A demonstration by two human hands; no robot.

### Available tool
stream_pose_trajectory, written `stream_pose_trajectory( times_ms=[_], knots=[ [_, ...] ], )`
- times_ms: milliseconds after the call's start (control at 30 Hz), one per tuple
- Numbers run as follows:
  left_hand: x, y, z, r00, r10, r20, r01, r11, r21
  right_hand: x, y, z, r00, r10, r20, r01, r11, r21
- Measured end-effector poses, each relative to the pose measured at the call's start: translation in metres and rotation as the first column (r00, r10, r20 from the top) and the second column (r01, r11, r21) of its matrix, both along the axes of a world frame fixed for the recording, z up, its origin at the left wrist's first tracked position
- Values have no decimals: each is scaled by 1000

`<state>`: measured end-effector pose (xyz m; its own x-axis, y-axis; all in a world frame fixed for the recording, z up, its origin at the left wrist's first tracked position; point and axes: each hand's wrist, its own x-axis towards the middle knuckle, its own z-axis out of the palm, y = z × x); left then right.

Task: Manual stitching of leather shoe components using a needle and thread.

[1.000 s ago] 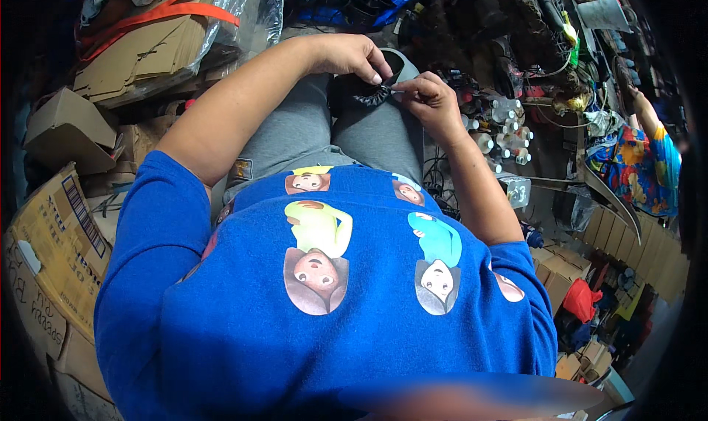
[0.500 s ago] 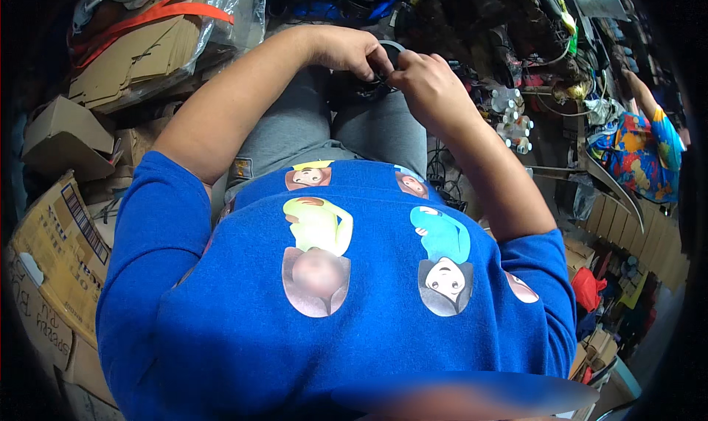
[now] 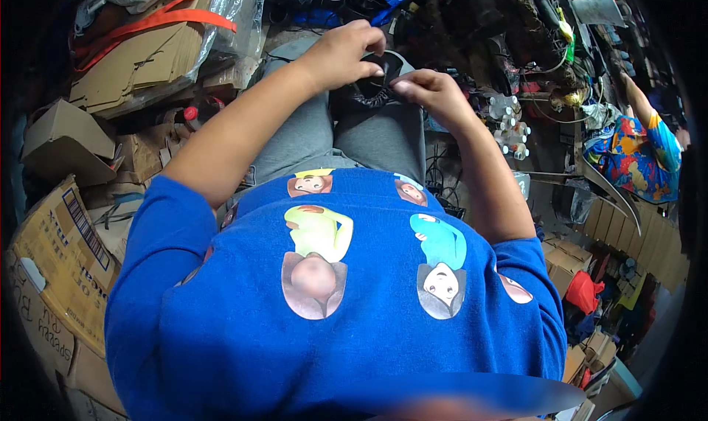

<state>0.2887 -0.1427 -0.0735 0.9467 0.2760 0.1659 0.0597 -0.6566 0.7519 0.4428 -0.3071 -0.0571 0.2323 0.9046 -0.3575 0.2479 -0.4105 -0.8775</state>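
Note:
A black shoe [image 3: 372, 93], with what looks like lacing across its front, rests between my grey-trousered thighs. My left hand [image 3: 345, 56] is over its left side, thumb and forefinger spread apart with nothing seen between them. On the shoe's right side my right hand [image 3: 431, 95] is closed, thumb and forefinger pinched together close to the shoe's edge. Whatever lies in that pinch is too small to make out. A pale curved edge shows behind the shoe, between my hands.
Flattened cardboard [image 3: 147, 63] with an orange strap lies at the far left, above an open box [image 3: 66, 141]. Several small bottles [image 3: 509, 126] stand to the right. Dark shoes [image 3: 317, 4] lie ahead. At the far right is another person's arm [image 3: 641, 100] beside colourful cloth.
My hands have moved apart. The left has lifted its fingers off and opened; the right has shifted slightly down and right, uncovering more of the shoe.

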Motion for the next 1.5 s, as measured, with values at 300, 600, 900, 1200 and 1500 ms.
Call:
stream_pose_trajectory(
  times_ms=[300, 600, 900, 1200, 1500],
  knots=[
    [-19, -2, 13, 971, -67, -231, 49, 995, -82, 8, -7, -37, 863, -171, 476, 10, 947, 322],
    [-29, 24, -15, 957, 234, 173, 138, 157, -978, 8, -7, -33, -92, -231, -969, 729, 647, -223],
    [-30, 41, -6, 952, 294, -82, -194, 375, -907, 31, -56, -59, 350, -320, -880, 544, 835, -87],
    [-70, 19, 28, 991, 132, 22, -134, 977, 167, 41, -29, -2, 993, -120, 10, 116, 976, 185],
    [-43, -33, 4, 982, -165, -89, 164, 986, -19, -2, 12, 2, 942, 116, 315, -113, 993, -28]
  ],
)
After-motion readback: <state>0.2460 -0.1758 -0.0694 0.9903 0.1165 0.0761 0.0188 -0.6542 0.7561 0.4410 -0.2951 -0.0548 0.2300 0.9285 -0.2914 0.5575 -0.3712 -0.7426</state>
